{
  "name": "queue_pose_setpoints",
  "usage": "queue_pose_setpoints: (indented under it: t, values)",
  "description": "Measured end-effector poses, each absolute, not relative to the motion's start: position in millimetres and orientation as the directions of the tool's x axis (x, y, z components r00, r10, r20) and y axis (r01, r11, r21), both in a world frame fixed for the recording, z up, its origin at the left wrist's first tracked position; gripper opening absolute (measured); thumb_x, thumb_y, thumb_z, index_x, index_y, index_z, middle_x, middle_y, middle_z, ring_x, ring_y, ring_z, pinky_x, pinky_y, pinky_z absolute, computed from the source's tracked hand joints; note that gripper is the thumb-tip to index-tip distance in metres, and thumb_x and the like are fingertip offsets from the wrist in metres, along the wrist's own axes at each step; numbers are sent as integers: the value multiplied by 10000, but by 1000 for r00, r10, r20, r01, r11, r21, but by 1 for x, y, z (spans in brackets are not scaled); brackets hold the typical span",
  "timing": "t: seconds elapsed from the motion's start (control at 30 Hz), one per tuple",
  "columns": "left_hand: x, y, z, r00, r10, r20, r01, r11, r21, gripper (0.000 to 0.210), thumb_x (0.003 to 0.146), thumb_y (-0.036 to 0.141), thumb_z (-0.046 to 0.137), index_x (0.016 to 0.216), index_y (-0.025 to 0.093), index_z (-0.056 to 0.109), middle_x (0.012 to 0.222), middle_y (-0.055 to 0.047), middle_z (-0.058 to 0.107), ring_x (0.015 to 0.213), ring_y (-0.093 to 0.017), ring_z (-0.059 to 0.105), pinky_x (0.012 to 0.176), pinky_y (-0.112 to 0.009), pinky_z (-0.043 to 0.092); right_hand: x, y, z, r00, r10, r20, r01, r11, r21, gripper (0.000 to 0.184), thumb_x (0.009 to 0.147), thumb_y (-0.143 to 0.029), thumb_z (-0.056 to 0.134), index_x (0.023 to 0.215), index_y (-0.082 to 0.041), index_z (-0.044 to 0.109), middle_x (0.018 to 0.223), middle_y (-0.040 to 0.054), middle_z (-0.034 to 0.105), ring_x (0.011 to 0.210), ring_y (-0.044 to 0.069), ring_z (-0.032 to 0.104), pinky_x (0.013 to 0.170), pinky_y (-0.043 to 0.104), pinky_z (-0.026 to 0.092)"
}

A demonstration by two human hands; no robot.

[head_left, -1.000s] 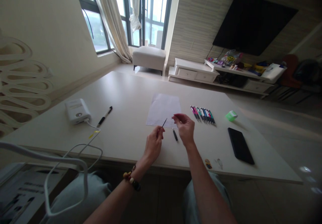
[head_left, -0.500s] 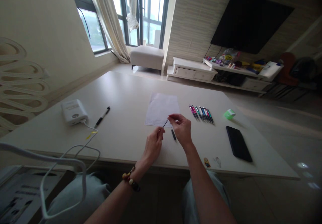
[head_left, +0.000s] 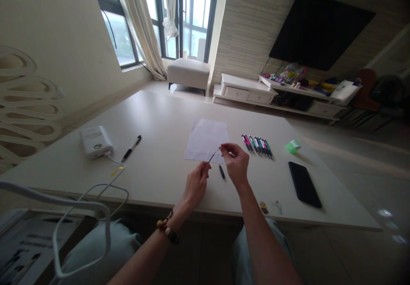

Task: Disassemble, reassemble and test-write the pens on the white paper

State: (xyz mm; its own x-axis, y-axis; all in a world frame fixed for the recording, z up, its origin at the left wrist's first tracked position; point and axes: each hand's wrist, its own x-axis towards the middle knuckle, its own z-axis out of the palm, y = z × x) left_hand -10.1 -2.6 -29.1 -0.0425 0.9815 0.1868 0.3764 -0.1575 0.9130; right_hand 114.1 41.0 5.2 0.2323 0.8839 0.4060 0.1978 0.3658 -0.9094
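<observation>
My left hand (head_left: 196,183) pinches a thin dark pen refill (head_left: 212,157), which slants up toward the right. Just beyond its upper end, my right hand (head_left: 236,162) is closed in a pinch; a tiny pale bit shows at the fingertips, too small to name. A short gap now separates those fingertips from the refill. Between the hands, a black pen barrel (head_left: 221,171) lies on the table. Behind them is a sheet of paper (head_left: 208,135) with lines of writing along its near edge.
Several coloured pens (head_left: 257,146) lie in a row at the right, near a green-and-white small object (head_left: 292,146) and a black phone (head_left: 304,184). A Minion figure (head_left: 263,207) sits by the front edge. Leftward are a black-and-white pen (head_left: 131,148) and a white power bank (head_left: 96,141) with a cable.
My right hand has moved slightly right, away from the refill's upper end, opening a gap there. My left hand stays nearly in place with the refill.
</observation>
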Motion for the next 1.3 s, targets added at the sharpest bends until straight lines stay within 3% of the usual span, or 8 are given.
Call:
queue_pose_setpoints:
  t: [0.23,0.37,0.53,0.63,0.73,0.83,0.93,1.3]
  values:
    - [-10,-1,-28,-58,978,198,383,-161,909,259,891,368,369,812,198,547,622,35,495,567,-114,470,558,-222,340,112,39,4,31,922,386,241,367,-898,212,747,-333,641,878,-167,656,758,57,683,661,163,629,557,251,496]
    - [-12,0,-28,-71,979,193,375,-153,914,262,892,377,369,806,200,542,617,40,492,550,-109,459,546,-219,332,119,42,4,-104,950,294,229,311,-922,457,693,-337,685,1104,-184,556,813,48,692,684,161,643,592,254,502]
    - [-12,0,-28,-74,982,176,377,-136,916,249,888,370,377,818,202,548,616,42,494,546,-108,453,548,-220,320,138,47,-15,31,996,82,694,38,-719,246,665,-388,686,750,-161,646,729,87,687,664,190,632,613,275,463]
    - [-12,0,-29,-75,981,179,374,-138,917,245,888,364,375,807,202,541,608,43,486,544,-110,448,545,-220,315,140,48,-26,50,999,-4,798,-42,-601,168,647,-327,688,644,-165,643,674,96,686,680,213,640,621,280,448]
    - [-13,0,-28,-71,981,182,370,-143,918,247,886,371,376,813,202,540,612,40,484,550,-114,451,547,-220,321,135,51,-23,80,994,73,655,3,-756,189,718,-331,617,663,-152,641,678,96,688,642,192,636,593,268,460]
    - [-13,-1,-28,-68,981,182,369,-145,918,251,882,376,378,811,199,541,612,37,483,547,-116,449,543,-222,321,129,54,-9,180,961,211,274,157,-949,315,786,-433,550,825,-130,624,723,83,683,588,163,623,501,244,463]
    - [-13,-1,-29,-57,982,181,371,-147,917,259,883,379,372,805,199,541,606,37,481,544,-116,447,542,-223,322,126,53,5,269,920,287,32,289,-957,351,785,-461,568,893,-128,595,730,67,670,582,153,622,451,226,454]
    - [-11,-2,-29,-44,972,229,430,-188,883,267,891,358,361,829,199,566,643,21,535,589,-124,499,563,-222,353,116,44,10,164,933,321,-1,325,-946,299,762,-418,622,839,-130,618,695,53,666,560,142,616,445,233,473]
